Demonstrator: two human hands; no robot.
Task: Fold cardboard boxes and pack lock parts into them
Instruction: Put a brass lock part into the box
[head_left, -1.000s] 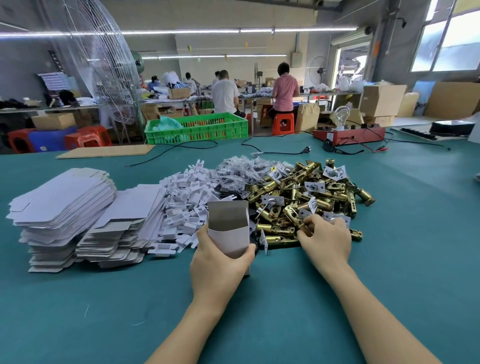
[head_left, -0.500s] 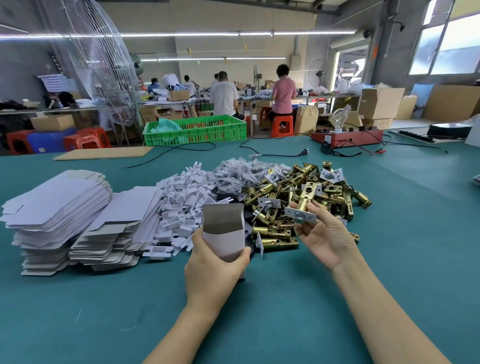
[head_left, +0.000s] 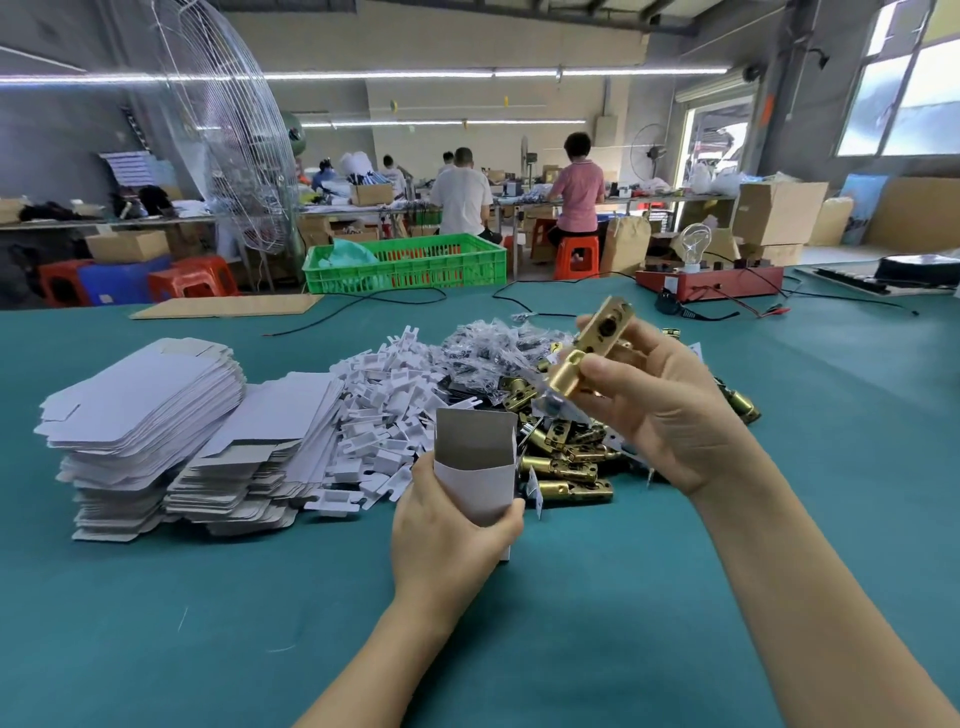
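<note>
My left hand (head_left: 451, 535) grips a small white cardboard box (head_left: 477, 467), upright on the teal table with its top open. Up and to the right of the box, my right hand (head_left: 660, 410) holds a brass lock latch (head_left: 587, 358) in its fingers, tilted, lower end pointing down toward the box. Behind both hands lies a pile of brass latches (head_left: 566, 467). White card inserts (head_left: 384, 415) and small clear bags (head_left: 493, 348) are heaped beside it. Two stacks of flat unfolded boxes (head_left: 150, 415) stand at the left.
Far across the teal table (head_left: 831, 467) are a green crate (head_left: 410, 262), a flat brown cardboard sheet (head_left: 228, 305), black cables and a red tester box with a bulb (head_left: 709, 280). People sit working at benches behind. A large fan stands at back left.
My right hand picked a brass latch out of the pile, lifted it and turned it over above the box. The left hand kept holding the box in place.
</note>
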